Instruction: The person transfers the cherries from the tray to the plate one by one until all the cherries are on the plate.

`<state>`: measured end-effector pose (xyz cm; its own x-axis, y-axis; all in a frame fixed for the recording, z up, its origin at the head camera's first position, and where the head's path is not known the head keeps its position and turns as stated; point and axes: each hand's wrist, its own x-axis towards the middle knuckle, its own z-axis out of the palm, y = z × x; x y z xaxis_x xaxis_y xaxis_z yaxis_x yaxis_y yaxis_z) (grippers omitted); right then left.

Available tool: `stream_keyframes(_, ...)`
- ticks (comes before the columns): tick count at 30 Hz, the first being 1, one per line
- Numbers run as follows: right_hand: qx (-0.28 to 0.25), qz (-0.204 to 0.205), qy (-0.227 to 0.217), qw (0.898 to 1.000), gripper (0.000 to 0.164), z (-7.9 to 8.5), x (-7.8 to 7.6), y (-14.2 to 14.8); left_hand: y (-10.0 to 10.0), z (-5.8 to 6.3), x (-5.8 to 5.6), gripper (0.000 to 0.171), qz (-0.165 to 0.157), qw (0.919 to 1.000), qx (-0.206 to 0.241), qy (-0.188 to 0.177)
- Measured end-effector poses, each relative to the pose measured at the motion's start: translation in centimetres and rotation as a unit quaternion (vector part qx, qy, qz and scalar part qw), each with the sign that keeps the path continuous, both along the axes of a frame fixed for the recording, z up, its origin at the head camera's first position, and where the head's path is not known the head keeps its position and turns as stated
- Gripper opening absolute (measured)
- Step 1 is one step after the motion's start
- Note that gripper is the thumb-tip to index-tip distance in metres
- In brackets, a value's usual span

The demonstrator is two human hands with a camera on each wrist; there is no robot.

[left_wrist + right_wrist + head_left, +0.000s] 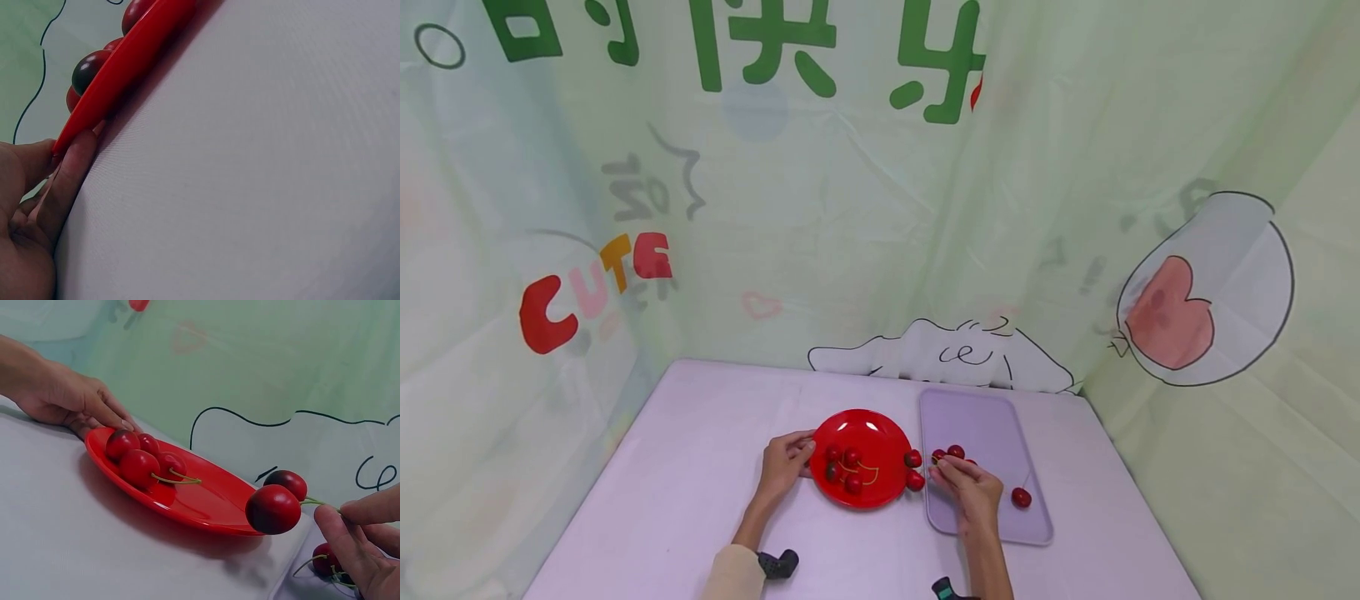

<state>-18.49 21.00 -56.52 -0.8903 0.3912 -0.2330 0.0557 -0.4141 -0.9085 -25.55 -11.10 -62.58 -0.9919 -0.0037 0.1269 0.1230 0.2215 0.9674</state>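
Note:
A round red plate (883,442) is held at its left rim by my left hand (784,461), thumb on top and fingers under the edge. In the left wrist view, the plate's edge (122,72) rises off the white surface over those fingers. Several dark red cherries (139,467) with green stems lie together on the plate's left half. My right hand (976,492) pinches the thin stems of a pair of cherries (273,509). That pair hangs by the plate's right rim, overlapping it in the right wrist view.
A lilac tray (985,412) lies to the right, partly under my right hand. Some cherries (956,451) sit near its left side, and a single cherry (1021,497) near its right edge. A printed curtain (850,250) hangs behind the white table (700,433).

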Motion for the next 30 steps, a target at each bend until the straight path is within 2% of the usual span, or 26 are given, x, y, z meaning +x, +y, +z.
stream_keyframes(4, 0.007, 0.003, 0.002, 1.0, 0.014, -0.2, -0.3, -0.2, 0.0, 0.1, -0.1, 0.029, 0.001, 1.0, 0.002, -0.003)
stream_keyframes(11, 0.02, 0.008, -0.007, 1.0, 0.028, -0.7, -0.6, -0.4, 0.0, 0.2, 0.0, 0.029, -0.001, 0.9999, -0.01, 0.0)
stream_keyframes(23, 0.011, 0.011, 0.008, 1.0, 0.028, -0.4, -0.3, -1.2, 0.0, 0.0, 0.1, 0.03, 0.001, 1.0, -0.005, -0.001)
stream_keyframes(30, 0.021, 0.011, 0.0, 1.0, 0.033, -0.5, -0.5, -1.6, 0.0, 0.0, 0.0, 0.031, -0.001, 1.0, -0.001, -0.006)
